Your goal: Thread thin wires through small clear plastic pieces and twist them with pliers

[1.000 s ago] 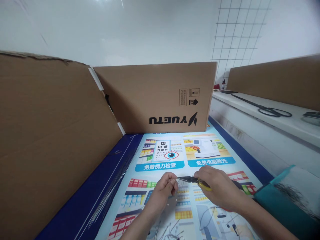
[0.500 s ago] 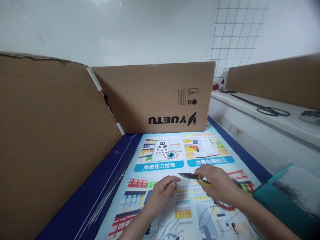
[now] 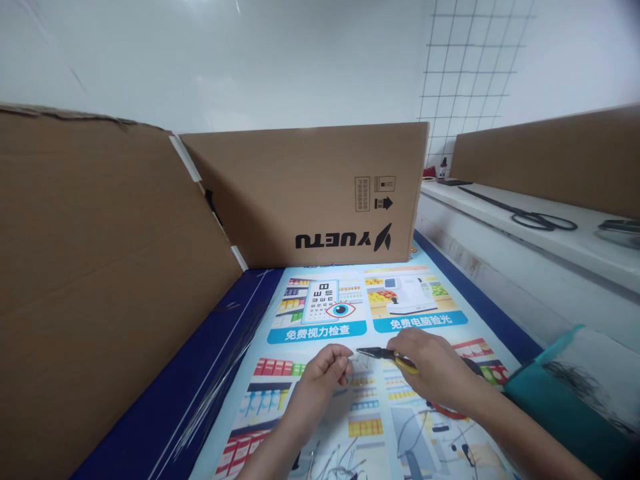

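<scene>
Over the printed table cover (image 3: 377, 373), my right hand (image 3: 430, 363) is wrapped round pliers (image 3: 379, 353) with dark jaws and yellow handles. The jaws point left, towards my left hand. My left hand (image 3: 325, 373) is closed in a pinch just left of the plier tips, a small gap away. Something thin may be between its fingertips, too fine to make out. Several thin wire pieces (image 3: 340, 463) lie below my hands near the bottom edge. A red-handled item (image 3: 447, 411) lies partly under my right wrist.
Cardboard panels stand at the left (image 3: 100, 280) and back (image 3: 310, 193). Long thin wires (image 3: 210, 407) lie along the cover's left side. A teal box (image 3: 570, 400) with dark wire bits sits at the right. Black scissors (image 3: 540, 220) rest on a white ledge (image 3: 595, 250).
My left hand has moved slightly left and up, widening the gap to the plier tips. My right hand and the pliers have barely moved.
</scene>
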{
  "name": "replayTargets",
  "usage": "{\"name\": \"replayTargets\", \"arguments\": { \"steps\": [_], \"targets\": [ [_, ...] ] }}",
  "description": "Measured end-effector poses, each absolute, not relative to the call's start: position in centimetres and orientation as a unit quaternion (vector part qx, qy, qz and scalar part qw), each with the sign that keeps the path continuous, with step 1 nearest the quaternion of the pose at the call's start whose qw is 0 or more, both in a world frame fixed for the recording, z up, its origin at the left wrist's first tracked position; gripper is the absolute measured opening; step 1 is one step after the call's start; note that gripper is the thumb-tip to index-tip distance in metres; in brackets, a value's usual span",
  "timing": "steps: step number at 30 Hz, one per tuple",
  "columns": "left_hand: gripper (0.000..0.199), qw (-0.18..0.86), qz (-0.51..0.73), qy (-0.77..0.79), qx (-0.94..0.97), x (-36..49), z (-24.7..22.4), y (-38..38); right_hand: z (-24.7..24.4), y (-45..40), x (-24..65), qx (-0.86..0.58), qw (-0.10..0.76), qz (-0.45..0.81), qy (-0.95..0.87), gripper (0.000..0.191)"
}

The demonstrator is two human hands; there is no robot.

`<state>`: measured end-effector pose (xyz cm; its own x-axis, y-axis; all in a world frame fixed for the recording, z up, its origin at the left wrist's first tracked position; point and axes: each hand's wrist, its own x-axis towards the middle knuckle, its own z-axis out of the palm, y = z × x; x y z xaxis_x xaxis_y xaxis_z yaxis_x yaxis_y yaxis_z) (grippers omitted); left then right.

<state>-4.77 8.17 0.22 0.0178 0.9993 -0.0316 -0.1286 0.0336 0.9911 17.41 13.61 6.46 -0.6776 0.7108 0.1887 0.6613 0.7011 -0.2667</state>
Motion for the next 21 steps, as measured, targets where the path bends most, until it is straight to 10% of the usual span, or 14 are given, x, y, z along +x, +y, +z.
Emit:
{"name": "replayTargets", "arguments": {
  "steps": [21],
  "targets": [
    [0.022, 0.491, 0.456, 0.52, 0.53, -4.81, -0.24, 8.19, 6.81, 14.05, 17.17, -0.398, 0.154, 0.207, -0.88, 0.017]
  ]
}}
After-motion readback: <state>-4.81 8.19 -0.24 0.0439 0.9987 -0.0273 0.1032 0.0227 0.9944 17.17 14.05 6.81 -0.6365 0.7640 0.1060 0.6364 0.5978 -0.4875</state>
